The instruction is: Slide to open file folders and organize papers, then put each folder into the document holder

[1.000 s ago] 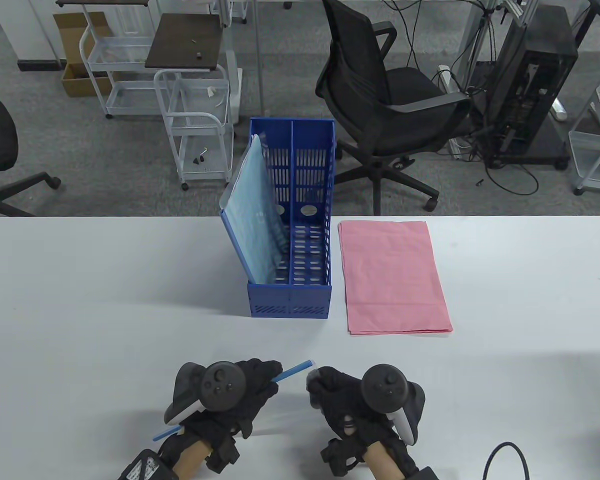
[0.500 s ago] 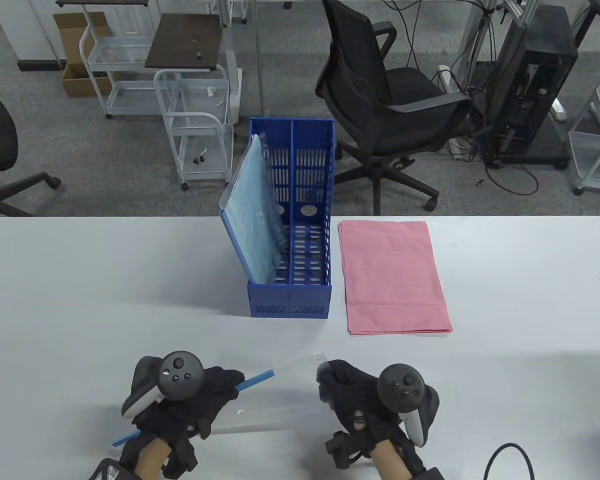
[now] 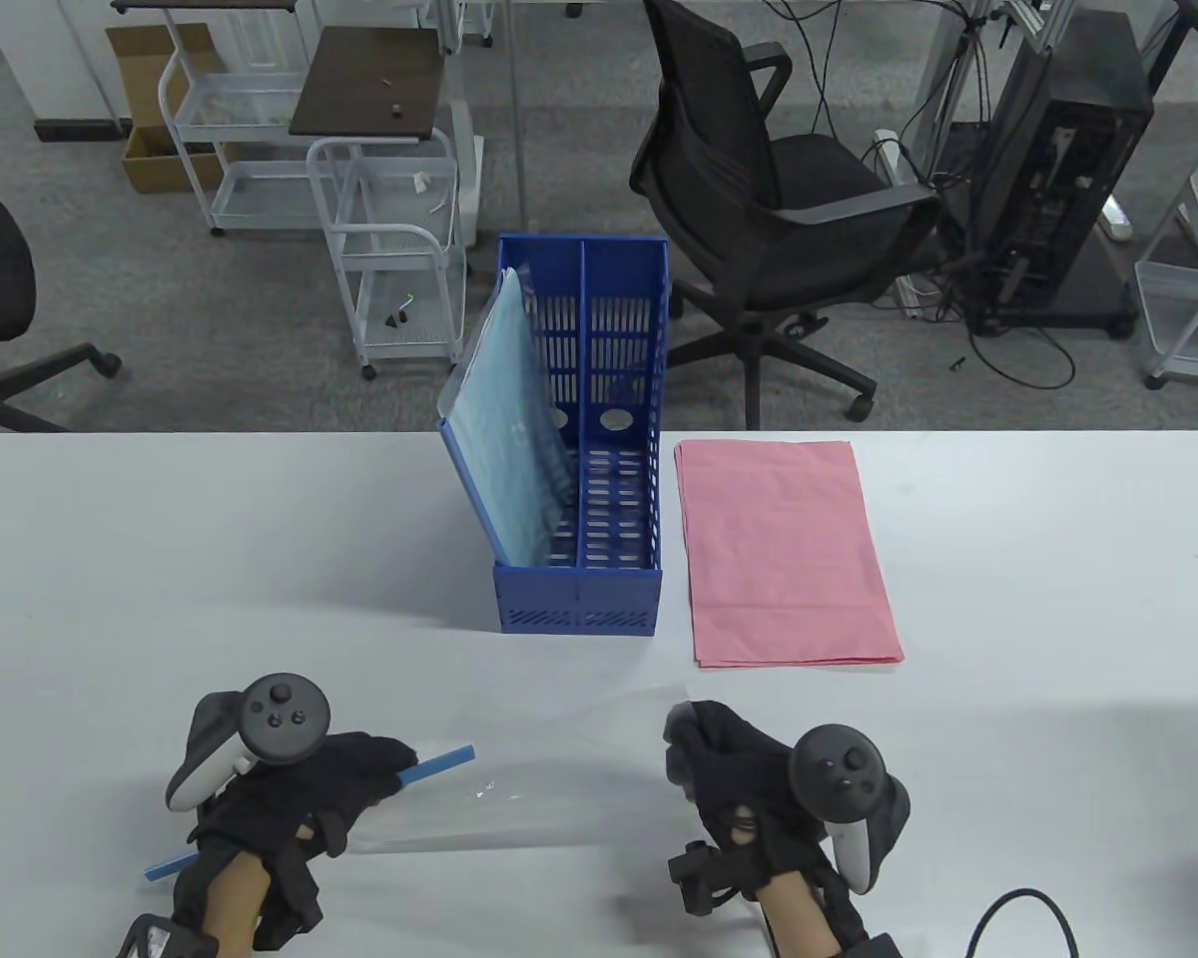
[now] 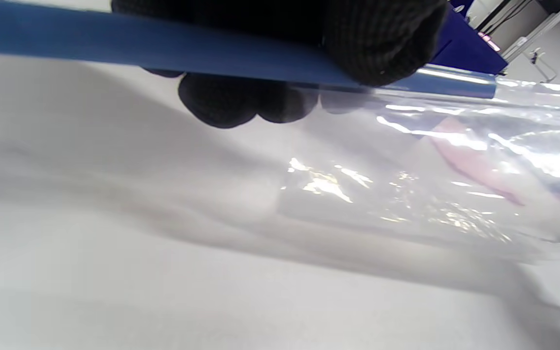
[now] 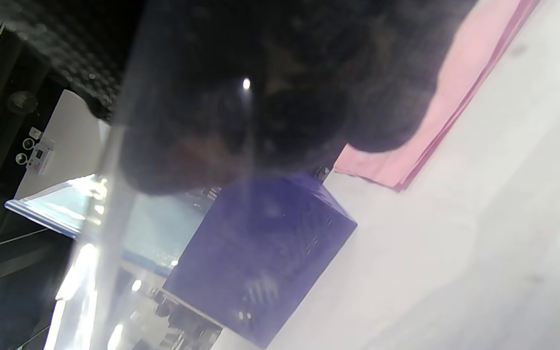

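My left hand (image 3: 374,766) grips a blue slide bar (image 3: 441,764) low over the near table; the bar runs under the palm and pokes out by the wrist. In the left wrist view the fingers (image 4: 382,43) curl over the bar (image 4: 163,53). A clear file folder (image 3: 549,793) stretches between both hands, most of it clear of the bar. My right hand (image 3: 691,736) pinches its right corner. The blue document holder (image 3: 579,599) stands mid-table, with a light blue folder (image 3: 509,439) leaning in its left compartment. A stack of pink papers (image 3: 784,554) lies to its right.
A black cable (image 3: 1008,903) curls at the table's near right corner. Beyond the far edge stand an office chair (image 3: 759,200) and white trolleys (image 3: 389,249). In the right wrist view the holder (image 5: 260,257) and pink papers (image 5: 474,82) show behind the clear folder (image 5: 95,253).
My left hand has moved left with the blue slide bar, drawing it off the clear folder's edge. My right hand has shifted slightly right, still holding the folder's corner.
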`<state>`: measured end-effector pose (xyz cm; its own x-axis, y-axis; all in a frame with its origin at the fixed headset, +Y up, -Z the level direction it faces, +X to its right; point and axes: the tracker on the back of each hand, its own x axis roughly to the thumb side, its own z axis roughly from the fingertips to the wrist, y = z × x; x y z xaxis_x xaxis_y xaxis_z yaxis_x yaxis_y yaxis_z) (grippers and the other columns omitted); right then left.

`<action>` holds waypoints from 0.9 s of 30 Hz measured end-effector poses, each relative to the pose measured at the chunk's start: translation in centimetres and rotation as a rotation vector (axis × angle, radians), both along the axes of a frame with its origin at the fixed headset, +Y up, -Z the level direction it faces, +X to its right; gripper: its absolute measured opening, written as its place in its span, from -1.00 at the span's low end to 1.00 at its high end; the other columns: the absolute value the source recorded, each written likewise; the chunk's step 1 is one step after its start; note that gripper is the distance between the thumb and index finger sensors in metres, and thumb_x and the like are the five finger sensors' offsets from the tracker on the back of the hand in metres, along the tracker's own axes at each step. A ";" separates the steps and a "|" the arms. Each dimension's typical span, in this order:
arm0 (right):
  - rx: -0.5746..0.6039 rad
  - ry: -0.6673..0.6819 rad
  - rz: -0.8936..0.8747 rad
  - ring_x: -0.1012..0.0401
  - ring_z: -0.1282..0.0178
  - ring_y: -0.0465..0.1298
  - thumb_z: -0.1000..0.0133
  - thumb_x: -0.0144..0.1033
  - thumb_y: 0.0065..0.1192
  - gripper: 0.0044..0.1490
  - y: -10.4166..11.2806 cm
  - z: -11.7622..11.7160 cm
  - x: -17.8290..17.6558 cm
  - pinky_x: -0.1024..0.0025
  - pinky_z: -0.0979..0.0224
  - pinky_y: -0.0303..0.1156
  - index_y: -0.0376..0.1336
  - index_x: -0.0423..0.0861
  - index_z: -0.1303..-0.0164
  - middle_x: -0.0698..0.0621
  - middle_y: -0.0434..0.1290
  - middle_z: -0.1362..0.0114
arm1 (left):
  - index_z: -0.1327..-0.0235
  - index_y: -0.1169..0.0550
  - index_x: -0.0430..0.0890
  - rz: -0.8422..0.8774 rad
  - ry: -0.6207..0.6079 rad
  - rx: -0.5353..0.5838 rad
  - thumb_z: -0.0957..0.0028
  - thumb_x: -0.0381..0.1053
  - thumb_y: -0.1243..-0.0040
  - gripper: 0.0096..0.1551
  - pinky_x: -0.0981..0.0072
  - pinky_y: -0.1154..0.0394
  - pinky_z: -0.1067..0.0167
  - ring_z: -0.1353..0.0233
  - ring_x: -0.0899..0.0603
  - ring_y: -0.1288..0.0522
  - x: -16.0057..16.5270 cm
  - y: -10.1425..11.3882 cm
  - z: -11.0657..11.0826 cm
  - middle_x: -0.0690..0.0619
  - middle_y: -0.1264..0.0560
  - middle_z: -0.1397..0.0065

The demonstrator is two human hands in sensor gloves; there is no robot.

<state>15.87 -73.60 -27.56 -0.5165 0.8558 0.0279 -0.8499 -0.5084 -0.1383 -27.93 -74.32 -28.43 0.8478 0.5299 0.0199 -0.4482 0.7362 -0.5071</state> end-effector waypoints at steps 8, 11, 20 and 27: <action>0.011 -0.078 -0.027 0.28 0.51 0.68 0.15 0.00 0.35 -0.51 0.7 -0.1 2.3 0.27 -0.03 0.68 0.56 0.05 0.11 0.15 0.75 0.33 | -0.12 -0.78 0.13 -0.006 0.080 -0.066 0.05 0.05 -0.29 -0.53 -0.15 -0.54 -0.31 -0.10 -0.16 -0.72 -2.5 -0.6 -0.1 0.03 -0.71 -0.14; 0.008 -0.112 -0.062 0.28 0.49 0.68 0.13 0.00 0.34 -0.51 0.9 0.0 3.2 0.27 -0.04 0.67 0.55 0.05 0.10 0.15 0.75 0.32 | -0.14 -0.73 0.04 -0.025 0.183 -0.069 0.03 0.06 -0.28 -0.52 -0.13 -0.57 -0.27 -0.06 -0.15 -0.75 -4.2 -0.8 0.0 0.00 -0.72 -0.10; 0.032 -0.058 0.022 0.25 0.46 0.69 0.13 -0.01 0.35 -0.51 1.2 0.2 1.8 0.23 -0.07 0.65 0.55 0.04 0.08 0.14 0.74 0.29 | -0.18 -0.62 -0.09 -0.184 0.452 -0.114 0.00 0.15 -0.25 -0.45 -0.03 -0.63 -0.12 0.12 -0.09 -0.77 -7.0 -3.3 -0.6 0.02 -0.73 0.01; 0.020 -0.028 0.023 0.24 0.45 0.69 0.13 -0.01 0.35 -0.50 1.0 0.1 1.4 0.21 -0.07 0.65 0.55 0.03 0.08 0.13 0.75 0.29 | -0.15 -0.66 -0.05 -0.364 0.519 -0.045 0.04 0.18 -0.33 -0.44 -0.01 -0.61 -0.13 0.16 -0.05 -0.73 -6.5 -3.5 -1.2 0.07 -0.70 0.08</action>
